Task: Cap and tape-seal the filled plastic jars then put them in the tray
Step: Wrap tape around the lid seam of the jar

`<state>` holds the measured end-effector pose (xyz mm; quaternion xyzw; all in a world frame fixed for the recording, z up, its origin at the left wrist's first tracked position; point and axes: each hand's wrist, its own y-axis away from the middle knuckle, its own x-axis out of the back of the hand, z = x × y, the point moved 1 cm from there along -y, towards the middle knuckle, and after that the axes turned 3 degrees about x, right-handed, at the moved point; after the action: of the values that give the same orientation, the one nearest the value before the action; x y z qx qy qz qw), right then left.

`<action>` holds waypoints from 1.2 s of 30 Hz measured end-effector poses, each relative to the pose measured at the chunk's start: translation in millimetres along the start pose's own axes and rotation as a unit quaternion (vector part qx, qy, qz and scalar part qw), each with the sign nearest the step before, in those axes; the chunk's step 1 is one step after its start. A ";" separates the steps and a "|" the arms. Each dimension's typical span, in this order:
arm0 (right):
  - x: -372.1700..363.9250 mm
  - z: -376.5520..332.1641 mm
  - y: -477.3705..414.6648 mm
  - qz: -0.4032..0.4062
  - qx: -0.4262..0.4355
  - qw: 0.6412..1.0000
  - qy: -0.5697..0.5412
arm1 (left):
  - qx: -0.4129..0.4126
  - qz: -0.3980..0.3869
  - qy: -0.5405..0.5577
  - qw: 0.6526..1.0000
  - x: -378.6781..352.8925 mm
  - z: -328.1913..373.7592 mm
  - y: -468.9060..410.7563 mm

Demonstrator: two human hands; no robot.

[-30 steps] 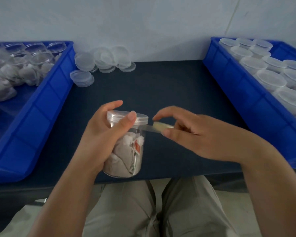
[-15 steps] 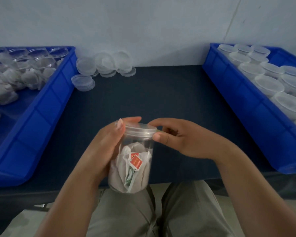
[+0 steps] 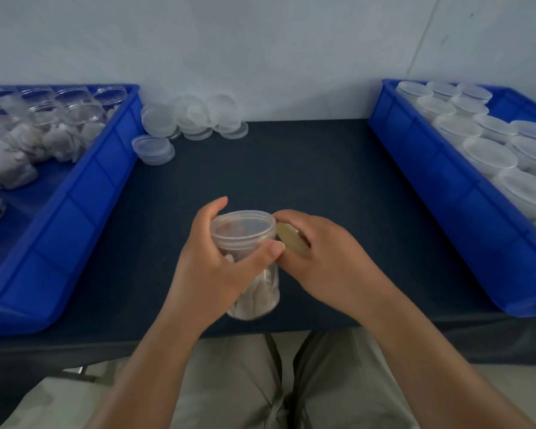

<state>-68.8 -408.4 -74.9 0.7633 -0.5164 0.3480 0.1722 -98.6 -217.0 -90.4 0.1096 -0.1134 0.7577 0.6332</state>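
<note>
Looks like the taping step. Left hand (image 3: pixel 217 267) is wrapped around the capped jar (image 3: pixel 245 233), and right hand (image 3: pixel 322 258) pinches a tape roll (image 3: pixel 291 241) against the lid seam, just beside that grip. Next it probably needs turning the jar to wind the tape.

Desk (image 3: pixel 291 168) butts against wall (image 3: pixel 260 57) behind. Left tray (image 3: pixel 84 193) on desk's left end, with uncapped jars (image 3: pixel 75 116) standing in its far part. Right tray (image 3: pixel 440 193) on desk's right end, with capped jars (image 3: pixel 489 153) in rows inside. Lids (image 3: pixel 195 116) stacked at back of desk, just right of left tray, against wall. Jar (image 3: pixel 248 239) at centre front, between trays and well apart from both. Left hand (image 3: pixel 211 267) on jar's left side, right hand (image 3: pixel 325 258) on its right. Tape roll (image 3: pixel 291 239) in right hand, just beside jar's top.
</note>
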 end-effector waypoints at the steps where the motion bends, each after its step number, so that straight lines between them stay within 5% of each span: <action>1: 1.6 -0.6 -0.2 -0.009 0.001 1.000 0.010 | 0.005 0.002 0.010 1.000 0.0 -0.6 -1.1; 8: 31.6 3.1 4.3 -0.158 0.006 0.987 0.017 | 0.017 -0.014 0.081 0.996 14.8 -2.5 -13.0; 27: 38.3 10.9 -8.1 -0.182 0.041 0.981 0.044 | 0.056 -0.185 0.229 0.954 28.0 -22.1 -19.2; 36: 26.7 14.1 -13.6 -0.111 0.025 0.993 0.016 | 0.006 -0.185 0.124 0.975 26.0 -15.1 -27.0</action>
<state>-45.5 -429.5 -64.5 0.8142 -0.4171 0.3515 0.1990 -76.9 -183.3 -95.9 0.0376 -0.0071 0.6357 0.7709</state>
